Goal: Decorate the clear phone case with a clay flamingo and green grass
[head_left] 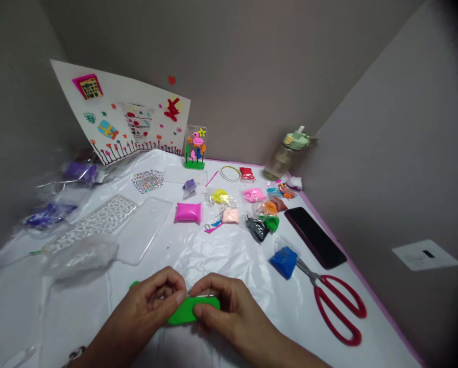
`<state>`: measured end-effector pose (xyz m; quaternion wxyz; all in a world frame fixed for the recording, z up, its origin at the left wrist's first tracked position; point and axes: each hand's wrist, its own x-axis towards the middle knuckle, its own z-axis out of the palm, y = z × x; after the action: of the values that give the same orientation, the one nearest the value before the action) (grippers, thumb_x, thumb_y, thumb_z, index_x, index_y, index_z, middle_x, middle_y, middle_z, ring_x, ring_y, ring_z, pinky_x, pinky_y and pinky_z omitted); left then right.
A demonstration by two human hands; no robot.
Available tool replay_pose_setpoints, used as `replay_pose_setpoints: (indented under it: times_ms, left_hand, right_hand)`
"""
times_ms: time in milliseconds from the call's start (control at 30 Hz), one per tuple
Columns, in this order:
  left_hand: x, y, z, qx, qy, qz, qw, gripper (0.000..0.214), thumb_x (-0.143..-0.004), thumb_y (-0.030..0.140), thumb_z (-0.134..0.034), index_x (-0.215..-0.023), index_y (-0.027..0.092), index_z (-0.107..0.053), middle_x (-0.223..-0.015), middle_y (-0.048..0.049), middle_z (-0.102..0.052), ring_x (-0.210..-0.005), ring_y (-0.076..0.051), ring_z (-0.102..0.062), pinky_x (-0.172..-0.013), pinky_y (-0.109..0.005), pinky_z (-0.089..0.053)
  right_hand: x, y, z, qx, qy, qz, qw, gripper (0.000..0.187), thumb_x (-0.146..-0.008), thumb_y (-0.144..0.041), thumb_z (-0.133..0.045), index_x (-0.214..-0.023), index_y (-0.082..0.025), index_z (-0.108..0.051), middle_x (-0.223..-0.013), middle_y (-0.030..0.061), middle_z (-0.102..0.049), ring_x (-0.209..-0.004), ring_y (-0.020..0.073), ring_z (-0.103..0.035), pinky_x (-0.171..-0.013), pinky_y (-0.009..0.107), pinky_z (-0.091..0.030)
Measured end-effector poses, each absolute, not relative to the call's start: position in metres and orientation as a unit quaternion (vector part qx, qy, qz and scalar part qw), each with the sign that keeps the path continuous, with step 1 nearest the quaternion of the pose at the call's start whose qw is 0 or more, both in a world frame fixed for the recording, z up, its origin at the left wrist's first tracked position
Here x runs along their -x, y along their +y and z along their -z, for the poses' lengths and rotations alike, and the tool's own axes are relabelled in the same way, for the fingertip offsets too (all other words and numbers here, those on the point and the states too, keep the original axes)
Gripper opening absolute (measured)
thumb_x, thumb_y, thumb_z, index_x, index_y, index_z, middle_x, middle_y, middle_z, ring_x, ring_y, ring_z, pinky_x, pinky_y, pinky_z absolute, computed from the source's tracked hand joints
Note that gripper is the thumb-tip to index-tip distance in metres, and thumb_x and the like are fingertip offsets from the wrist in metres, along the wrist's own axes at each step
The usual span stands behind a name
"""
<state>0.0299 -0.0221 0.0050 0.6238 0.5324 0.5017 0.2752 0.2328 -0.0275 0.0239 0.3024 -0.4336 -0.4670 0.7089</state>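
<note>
A: Where's the clay (186,311)?
B: Bottom centre of the frame, low over the desk (213,250); left hand (152,304) and right hand (229,309) each pinch one end, fingers closed on it.
A: Any advice?
B: Even pressure from both sides, I'd judge; scissors (338,306) lie lower right, blade tips touching a blue pack (284,261); steer clear.

Two hands (152,301) (232,309), one green clay piece (183,313), one scissors (330,296), one phone (315,236)
</note>
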Motion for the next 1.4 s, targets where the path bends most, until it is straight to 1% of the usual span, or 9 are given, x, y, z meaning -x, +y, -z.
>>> replay_pose_setpoints:
  times_ms: [200, 367, 500, 600, 733, 867, 1000, 1200, 1400]
  left_hand:
    - [-0.031, -0.022, -0.005, -0.536, 0.505, -0.281, 0.615, 0.027, -0.088, 0.05, -0.063, -0.079, 0.024, -0.061, -0.068, 0.0061, -0.052, -0.066, -0.015, -0.05, -0.061, -0.025, -0.037]
    - [-0.03, -0.022, -0.002, -0.465, 0.419, -0.305, 0.717, 0.027, -0.086, 0.043, -0.072, -0.106, 0.029, -0.059, -0.089, 0.0043, -0.069, -0.082, -0.018, -0.067, -0.075, -0.029, -0.05]
    - [-0.03, -0.023, 0.006, -0.439, 0.414, -0.326, 0.727, 0.03, -0.083, 0.032, -0.077, -0.107, 0.028, -0.06, -0.09, 0.005, -0.068, -0.081, -0.015, -0.066, -0.073, -0.026, -0.051]
    - [-0.03, -0.024, 0.007, -0.434, 0.417, -0.33, 0.727, 0.026, -0.085, 0.032, -0.077, -0.106, 0.029, -0.062, -0.092, 0.0054, -0.069, -0.081, -0.013, -0.066, -0.073, -0.025, -0.051]
    - [-0.034, -0.025, 0.005, -0.423, 0.391, -0.342, 0.742, 0.035, -0.081, 0.035, -0.082, -0.108, 0.03, -0.061, -0.096, 0.0048, -0.07, -0.087, -0.014, -0.067, -0.077, -0.025, -0.052]
    - [-0.035, -0.024, 0.005, -0.413, 0.418, -0.346, 0.731, 0.035, -0.08, 0.033, -0.083, -0.106, 0.029, -0.061, -0.097, 0.0043, -0.07, -0.096, -0.017, -0.068, -0.081, -0.026, -0.051]
    - [-0.033, -0.023, 0.008, -0.406, 0.434, -0.342, 0.728, 0.038, -0.08, 0.032, -0.083, -0.11, 0.03, -0.059, -0.091, 0.006, -0.069, -0.082, -0.015, -0.067, -0.075, -0.026, -0.049]
    - [-0.037, -0.027, -0.001, -0.406, 0.414, -0.348, 0.736, 0.04, -0.077, 0.039, -0.083, -0.109, 0.029, -0.06, -0.081, 0.0057, -0.068, -0.087, -0.019, -0.067, -0.078, -0.029, -0.049]
    - [-0.038, -0.027, 0.0, -0.406, 0.423, -0.351, 0.73, 0.042, -0.076, 0.036, -0.084, -0.109, 0.029, -0.06, -0.089, 0.0045, -0.071, -0.085, -0.018, -0.066, -0.076, -0.028, -0.049]
  right_hand:
    - [-0.232, -0.025, -0.024, 0.418, -0.452, -0.726, 0.305, 0.019, -0.081, -0.03, -0.075, -0.094, -0.016, -0.071, -0.076, -0.0007, -0.067, -0.063, 0.0103, -0.06, -0.063, 0.024, -0.045]
    - [-0.234, -0.018, -0.024, 0.406, -0.433, -0.734, 0.33, 0.034, -0.081, -0.045, -0.079, -0.094, -0.014, -0.069, -0.068, 0.0, -0.065, -0.06, 0.0121, -0.06, -0.061, 0.026, -0.046]
    - [-0.234, -0.019, -0.026, 0.404, -0.446, -0.722, 0.341, 0.03, -0.075, -0.033, -0.085, -0.097, -0.019, -0.069, -0.076, -0.0018, -0.066, -0.066, 0.0117, -0.059, -0.064, 0.024, -0.044]
    - [-0.234, -0.021, -0.028, 0.413, -0.474, -0.698, 0.343, 0.025, -0.077, -0.023, -0.079, -0.1, -0.021, -0.069, -0.084, -0.0017, -0.066, -0.074, 0.0125, -0.059, -0.066, 0.023, -0.042]
    - [-0.235, -0.023, -0.029, 0.427, -0.483, -0.688, 0.332, 0.025, -0.076, -0.016, -0.074, -0.1, -0.02, -0.068, -0.08, -0.0034, -0.061, -0.071, 0.0114, -0.051, -0.061, 0.022, -0.036]
    - [-0.237, -0.023, -0.027, 0.418, -0.494, -0.694, 0.316, 0.026, -0.08, -0.018, -0.073, -0.106, -0.021, -0.068, -0.087, -0.0022, -0.061, -0.076, 0.0122, -0.05, -0.066, 0.024, -0.037]
    - [-0.237, -0.023, -0.023, 0.434, -0.486, -0.683, 0.328, 0.032, -0.079, -0.018, -0.073, -0.11, -0.021, -0.065, -0.083, -0.0033, -0.057, -0.074, 0.0129, -0.049, -0.065, 0.026, -0.036]
    - [-0.236, -0.022, -0.025, 0.418, -0.469, -0.703, 0.334, 0.029, -0.079, -0.022, -0.074, -0.107, -0.02, -0.065, -0.082, -0.0026, -0.057, -0.074, 0.0132, -0.05, -0.066, 0.027, -0.036]
    - [-0.236, -0.022, -0.021, 0.412, -0.464, -0.705, 0.343, 0.034, -0.077, -0.019, -0.076, -0.109, -0.021, -0.065, -0.083, -0.003, -0.059, -0.074, 0.0126, -0.053, -0.065, 0.026, -0.037]
